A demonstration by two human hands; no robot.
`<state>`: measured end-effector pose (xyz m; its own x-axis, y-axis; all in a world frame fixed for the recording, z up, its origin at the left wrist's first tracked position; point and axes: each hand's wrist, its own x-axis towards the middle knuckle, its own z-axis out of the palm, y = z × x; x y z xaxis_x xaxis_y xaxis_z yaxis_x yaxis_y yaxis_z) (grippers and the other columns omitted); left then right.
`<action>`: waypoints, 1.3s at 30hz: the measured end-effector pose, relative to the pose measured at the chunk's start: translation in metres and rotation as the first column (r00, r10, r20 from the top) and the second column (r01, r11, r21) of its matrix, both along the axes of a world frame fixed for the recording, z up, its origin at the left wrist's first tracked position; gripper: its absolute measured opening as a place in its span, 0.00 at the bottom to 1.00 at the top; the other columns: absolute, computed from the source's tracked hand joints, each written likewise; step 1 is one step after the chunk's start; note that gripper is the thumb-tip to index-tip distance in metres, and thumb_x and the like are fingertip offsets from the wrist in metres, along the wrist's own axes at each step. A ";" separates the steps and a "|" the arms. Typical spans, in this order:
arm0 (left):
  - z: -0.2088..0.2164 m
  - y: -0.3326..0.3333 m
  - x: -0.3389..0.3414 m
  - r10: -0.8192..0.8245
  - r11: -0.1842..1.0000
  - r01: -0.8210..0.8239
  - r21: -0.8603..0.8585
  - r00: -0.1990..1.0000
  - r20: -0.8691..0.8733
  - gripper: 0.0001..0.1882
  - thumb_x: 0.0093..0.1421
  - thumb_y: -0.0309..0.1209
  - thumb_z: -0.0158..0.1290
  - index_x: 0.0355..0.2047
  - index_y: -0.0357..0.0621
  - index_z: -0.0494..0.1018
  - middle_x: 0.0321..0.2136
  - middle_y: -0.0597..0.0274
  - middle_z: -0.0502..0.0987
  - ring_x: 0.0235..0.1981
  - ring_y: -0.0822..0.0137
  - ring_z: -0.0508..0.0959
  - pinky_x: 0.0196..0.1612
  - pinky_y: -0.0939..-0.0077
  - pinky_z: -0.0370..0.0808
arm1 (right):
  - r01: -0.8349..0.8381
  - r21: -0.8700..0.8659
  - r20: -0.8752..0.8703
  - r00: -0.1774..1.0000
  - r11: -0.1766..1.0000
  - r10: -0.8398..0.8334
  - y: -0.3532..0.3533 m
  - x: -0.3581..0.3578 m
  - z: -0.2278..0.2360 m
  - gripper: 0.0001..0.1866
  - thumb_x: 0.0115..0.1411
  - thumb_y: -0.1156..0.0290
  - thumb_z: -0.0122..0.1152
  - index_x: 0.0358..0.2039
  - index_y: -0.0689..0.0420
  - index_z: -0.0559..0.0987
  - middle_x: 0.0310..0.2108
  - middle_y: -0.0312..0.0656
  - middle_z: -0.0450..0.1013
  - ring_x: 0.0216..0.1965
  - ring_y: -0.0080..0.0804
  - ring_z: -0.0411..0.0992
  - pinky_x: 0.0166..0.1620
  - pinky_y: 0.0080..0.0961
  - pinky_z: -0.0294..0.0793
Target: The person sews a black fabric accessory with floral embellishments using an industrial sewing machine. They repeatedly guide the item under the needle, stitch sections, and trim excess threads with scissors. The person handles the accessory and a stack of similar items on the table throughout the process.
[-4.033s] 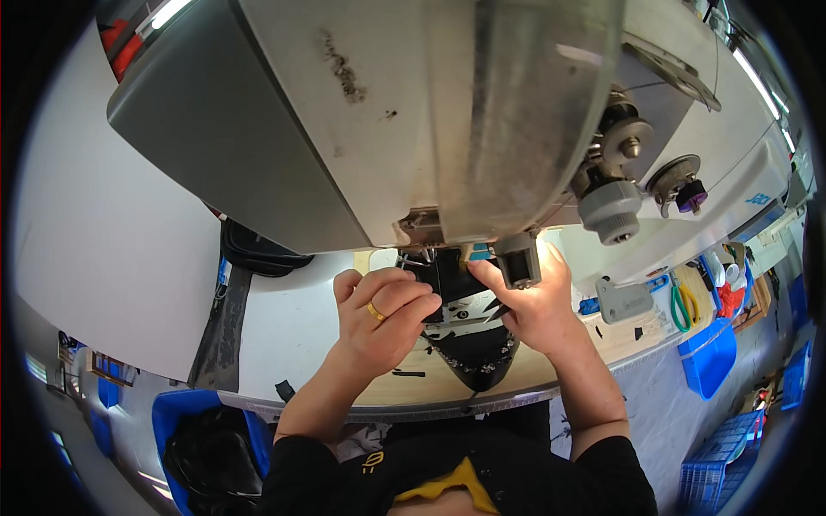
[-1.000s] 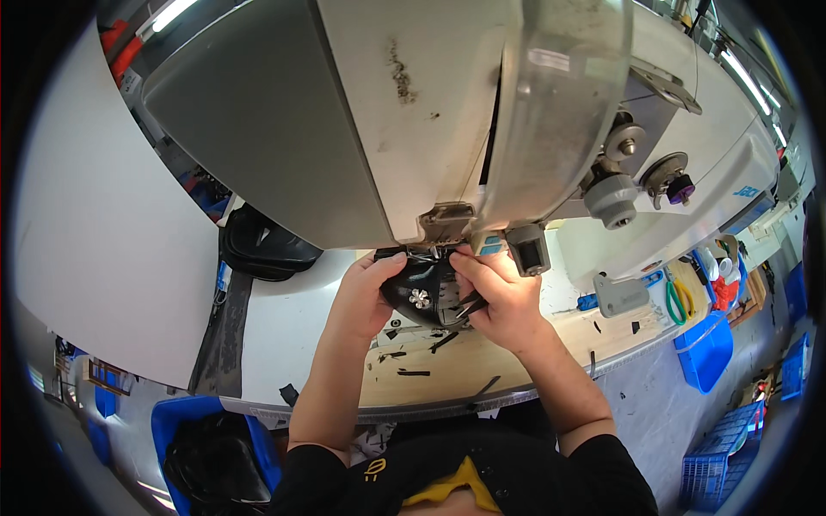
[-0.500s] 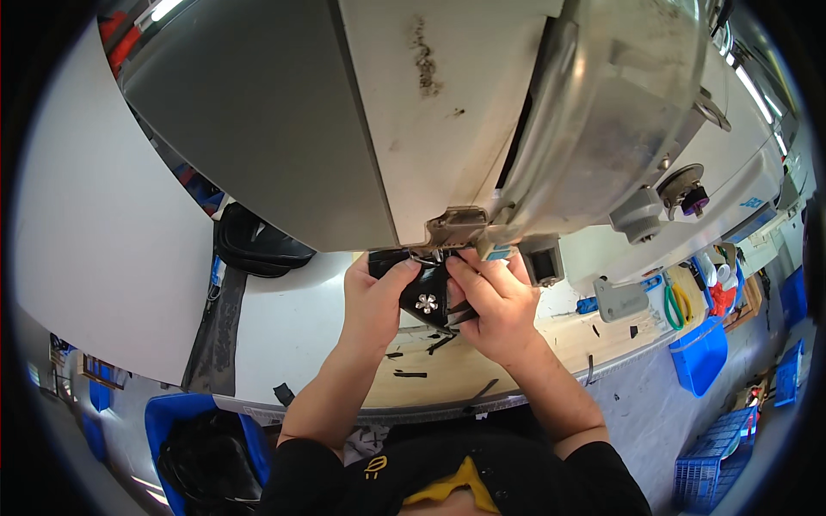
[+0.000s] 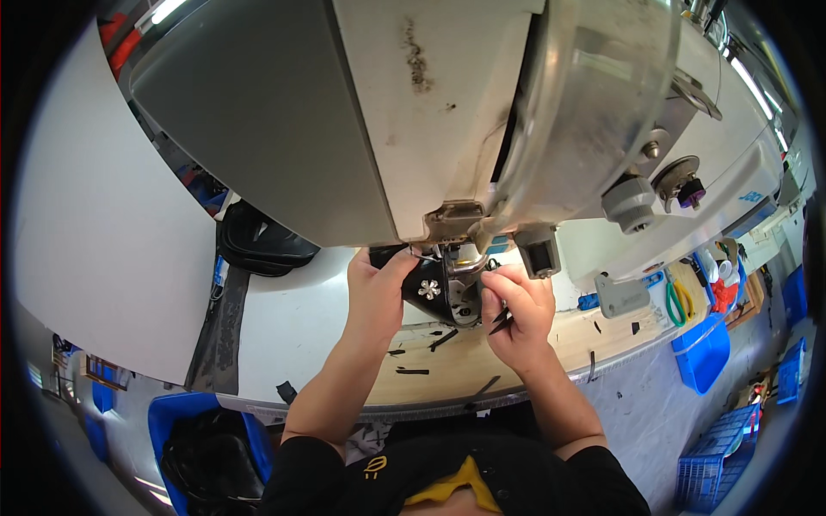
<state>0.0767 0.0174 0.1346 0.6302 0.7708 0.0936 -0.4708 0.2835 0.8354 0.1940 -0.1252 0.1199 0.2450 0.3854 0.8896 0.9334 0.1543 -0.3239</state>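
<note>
A glossy black piece (image 4: 434, 307) with a silver flower ornament (image 4: 428, 290) lies under the sewing machine's head (image 4: 456, 222). My left hand (image 4: 376, 292) is closed on its left side, thumb on top and the other fingers hidden. Right of the piece, bare metal of the machine bed (image 4: 465, 298) shows beside the needle area. My right hand (image 4: 523, 320) is pinched shut around a thin, dark, pointed strip (image 4: 502, 322), apart from the flower piece. The strip's upper end reaches toward the metal parts; its exact kind is unclear.
Black scraps (image 4: 413, 371) lie along the table's front edge. A black bag (image 4: 262, 243) sits at the left. A blue bin (image 4: 206, 456) with black material stands below left. Green-handled scissors (image 4: 674, 303) and a blue tray (image 4: 701, 353) are at the right.
My right hand has moved right, off the flower piece, with the dark strip now showing in its fingers. The metal bed has come into view. My left hand keeps its hold.
</note>
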 end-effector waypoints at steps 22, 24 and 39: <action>0.009 0.021 -0.024 0.215 -0.281 -0.232 0.931 0.931 0.296 0.12 0.42 0.19 0.60 0.30 0.43 0.75 0.36 0.62 0.78 0.40 0.58 0.80 0.44 0.61 0.76 | 0.197 -0.135 0.237 0.958 0.971 -0.162 0.007 -0.018 -0.004 0.26 0.39 0.74 0.60 0.45 0.49 0.80 0.50 0.42 0.70 0.45 0.40 0.65 0.41 0.36 0.63; 0.022 0.001 -0.027 0.242 -0.356 -0.137 0.924 0.942 0.233 0.15 0.41 0.17 0.61 0.30 0.43 0.74 0.35 0.61 0.78 0.39 0.58 0.80 0.45 0.60 0.77 | 0.203 -0.210 0.295 0.946 0.956 -0.135 -0.003 0.000 0.008 0.26 0.38 0.75 0.60 0.44 0.48 0.81 0.49 0.41 0.72 0.44 0.41 0.65 0.42 0.37 0.62; 0.033 -0.026 -0.034 0.429 -0.348 0.061 0.935 0.897 0.101 0.14 0.41 0.23 0.62 0.31 0.47 0.76 0.36 0.70 0.78 0.35 0.68 0.78 0.38 0.71 0.60 | 0.014 -0.222 0.320 0.946 0.975 0.060 -0.012 0.028 0.034 0.21 0.40 0.78 0.62 0.40 0.51 0.82 0.45 0.36 0.76 0.42 0.40 0.69 0.40 0.36 0.63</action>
<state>0.0426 -0.0083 0.1677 0.6535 -0.0759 0.7531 -0.0401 -0.9970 -0.0656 0.2218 -0.1370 0.1539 -0.0524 0.5809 0.8123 0.9900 0.1368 -0.0340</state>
